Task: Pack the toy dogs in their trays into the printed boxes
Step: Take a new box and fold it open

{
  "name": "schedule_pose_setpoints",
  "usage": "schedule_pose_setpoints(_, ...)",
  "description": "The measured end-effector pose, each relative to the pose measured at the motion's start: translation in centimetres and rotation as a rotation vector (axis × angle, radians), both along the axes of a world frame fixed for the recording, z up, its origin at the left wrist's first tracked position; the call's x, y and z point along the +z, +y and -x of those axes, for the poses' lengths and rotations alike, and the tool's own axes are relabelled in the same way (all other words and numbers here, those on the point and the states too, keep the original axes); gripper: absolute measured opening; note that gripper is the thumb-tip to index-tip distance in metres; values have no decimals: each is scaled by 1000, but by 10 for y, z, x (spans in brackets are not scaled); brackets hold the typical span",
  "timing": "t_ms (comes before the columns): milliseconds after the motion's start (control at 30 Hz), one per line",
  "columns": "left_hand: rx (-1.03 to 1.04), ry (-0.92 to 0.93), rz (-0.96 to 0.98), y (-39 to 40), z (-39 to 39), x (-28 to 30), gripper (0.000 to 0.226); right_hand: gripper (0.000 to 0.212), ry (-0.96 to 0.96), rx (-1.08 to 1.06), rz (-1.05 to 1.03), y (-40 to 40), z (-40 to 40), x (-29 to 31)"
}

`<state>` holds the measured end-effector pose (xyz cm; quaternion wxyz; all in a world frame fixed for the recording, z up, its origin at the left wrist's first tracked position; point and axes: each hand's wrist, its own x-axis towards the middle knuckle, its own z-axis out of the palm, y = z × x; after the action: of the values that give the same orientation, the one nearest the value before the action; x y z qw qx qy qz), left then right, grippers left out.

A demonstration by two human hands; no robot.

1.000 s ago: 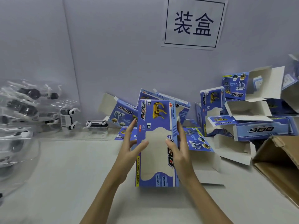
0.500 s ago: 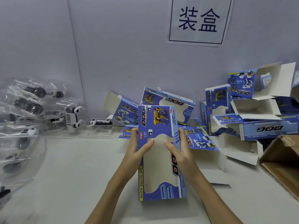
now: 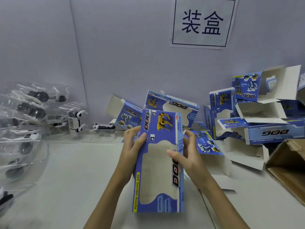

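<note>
1. Blue printed cardboard box [image 3: 158, 162], flattened, with a cut-out window, a yellow dog picture and "DOG" lettering, is held on end above the white desk [image 3: 66, 179], centre of view.
2. Left hand [image 3: 132, 146] grips the box's left edge, thumb on the front face, fingers behind.
3. Right hand [image 3: 188, 154] grips the right edge, thumb across the window, fingers curled round the side.
4. Directly behind the held box: more blue printed boxes [image 3: 171, 104], flat or half-opened, leaning at the grey wall [image 3: 115, 55].
5. Right of them: a loose pile of opened blue boxes [image 3: 257, 113] with white flaps out; some print is upside down.
6. Far right edge: a brown corrugated carton [image 3: 287, 164], open and tilted.
7. Left: a stack of clear plastic trays [image 3: 24, 121] holding black-and-white toy dogs [image 3: 76, 119]; count cannot be told.
8. On the wall above: a white paper sign [image 3: 203, 22] with two dark characters in a frame.
</note>
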<state>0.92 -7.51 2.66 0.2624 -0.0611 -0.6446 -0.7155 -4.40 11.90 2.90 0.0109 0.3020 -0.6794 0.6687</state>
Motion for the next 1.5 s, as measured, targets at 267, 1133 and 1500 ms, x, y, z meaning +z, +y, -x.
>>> schedule_pose_setpoints(267,466,234,273,-8,9,0,68,113,89,-71,-177,-28,-14,-13)
schedule_pose_setpoints(1133,-32,102,164,5,6,0,32,48,198,-71,60,-10,-3,-4)
schedule_pose_setpoints(1500,334,189,324,2,10,-5,69,62,415,-425,-6,-17,-10,7)
